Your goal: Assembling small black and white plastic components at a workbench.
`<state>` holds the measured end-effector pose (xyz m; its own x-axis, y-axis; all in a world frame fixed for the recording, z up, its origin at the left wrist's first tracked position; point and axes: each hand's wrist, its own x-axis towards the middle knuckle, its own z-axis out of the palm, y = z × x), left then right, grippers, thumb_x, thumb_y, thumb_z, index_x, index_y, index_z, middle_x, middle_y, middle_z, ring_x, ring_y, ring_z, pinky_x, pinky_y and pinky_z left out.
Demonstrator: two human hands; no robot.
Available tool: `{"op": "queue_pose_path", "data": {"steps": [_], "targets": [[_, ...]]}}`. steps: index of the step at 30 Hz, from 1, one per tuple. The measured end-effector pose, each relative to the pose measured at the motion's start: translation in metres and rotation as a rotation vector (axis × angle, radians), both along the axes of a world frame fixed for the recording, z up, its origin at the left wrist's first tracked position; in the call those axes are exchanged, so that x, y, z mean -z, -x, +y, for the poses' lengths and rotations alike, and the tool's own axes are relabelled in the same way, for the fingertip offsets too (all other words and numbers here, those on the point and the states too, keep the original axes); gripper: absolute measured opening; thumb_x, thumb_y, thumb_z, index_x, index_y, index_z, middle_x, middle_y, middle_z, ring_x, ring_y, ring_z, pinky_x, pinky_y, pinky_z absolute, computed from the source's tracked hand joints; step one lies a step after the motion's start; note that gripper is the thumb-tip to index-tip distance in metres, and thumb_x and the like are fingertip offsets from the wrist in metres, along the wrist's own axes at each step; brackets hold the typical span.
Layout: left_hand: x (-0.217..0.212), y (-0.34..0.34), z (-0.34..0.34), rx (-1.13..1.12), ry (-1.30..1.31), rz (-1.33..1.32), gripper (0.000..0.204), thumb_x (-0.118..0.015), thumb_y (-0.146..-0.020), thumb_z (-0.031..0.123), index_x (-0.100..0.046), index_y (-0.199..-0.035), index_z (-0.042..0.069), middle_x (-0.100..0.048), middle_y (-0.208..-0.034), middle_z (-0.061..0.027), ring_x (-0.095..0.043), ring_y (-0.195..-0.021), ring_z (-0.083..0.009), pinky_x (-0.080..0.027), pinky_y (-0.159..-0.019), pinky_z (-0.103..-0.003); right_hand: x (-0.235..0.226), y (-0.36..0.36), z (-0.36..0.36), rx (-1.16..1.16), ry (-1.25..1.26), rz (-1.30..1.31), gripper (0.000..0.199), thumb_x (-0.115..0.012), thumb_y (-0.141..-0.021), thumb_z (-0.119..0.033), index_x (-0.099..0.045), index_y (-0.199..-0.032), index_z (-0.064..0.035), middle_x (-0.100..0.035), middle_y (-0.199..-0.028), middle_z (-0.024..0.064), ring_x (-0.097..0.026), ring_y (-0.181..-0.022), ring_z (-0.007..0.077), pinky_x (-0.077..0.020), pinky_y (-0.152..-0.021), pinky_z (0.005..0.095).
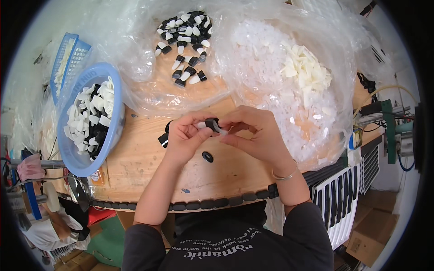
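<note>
Both my hands meet over the middle of the wooden table. The fingers of my left hand (185,135) are closed on a small black-and-white cap-like part (210,122), its white end toward my palm. My right hand (253,128) pinches a small translucent piece (221,131) against the black end of that part. Just in front of my hands a black oval ring (207,156) lies on the table. Beside my left wrist are a few black pieces (163,140), partly hidden by the hand. Farther off lies a heap of similar black-and-white parts (187,31).
On the left stands a blue basin (118,122) of white and black pieces, with a blue basket (83,52) behind. Clear plastic sheeting at right holds many translucent pieces (257,49) and cream pieces (307,70). Black oval pieces (208,204) line the table's front edge. Another person (49,226) is at lower left.
</note>
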<state>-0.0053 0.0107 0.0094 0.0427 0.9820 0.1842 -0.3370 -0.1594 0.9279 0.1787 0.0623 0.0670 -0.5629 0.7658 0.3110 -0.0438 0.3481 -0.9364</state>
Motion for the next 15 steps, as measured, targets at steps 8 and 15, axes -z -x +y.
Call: {"op": "queue_pose_path", "data": {"steps": [8,15], "targets": [[0.007,-0.003,0.002,0.116,-0.035,-0.326,0.03,-0.066,-0.085,0.004,-0.056,-0.113,-0.004,-0.064,-0.104,-0.0125,-0.064,-0.089,-0.0181,-0.053,-0.081,-0.031,0.002,-0.004,-0.002,0.154,-0.309,-0.004,0.022,-0.074,-0.071,0.006,-0.067,-0.09,-0.0012,-0.067,-0.091,0.0111,-0.066,-0.078,0.0161,-0.0548,-0.068,0.0241],[0.006,-0.005,0.001,0.077,-0.111,-0.306,0.032,-0.067,-0.085,0.006,-0.056,-0.113,-0.004,-0.063,-0.105,-0.0138,-0.062,-0.096,-0.0185,-0.05,-0.086,-0.03,-0.009,-0.002,-0.013,0.307,-0.61,-0.025,0.02,-0.077,-0.069,0.003,-0.066,-0.086,-0.0034,-0.068,-0.086,0.0112,-0.067,-0.069,0.0192,-0.0528,-0.057,0.0233]]}}
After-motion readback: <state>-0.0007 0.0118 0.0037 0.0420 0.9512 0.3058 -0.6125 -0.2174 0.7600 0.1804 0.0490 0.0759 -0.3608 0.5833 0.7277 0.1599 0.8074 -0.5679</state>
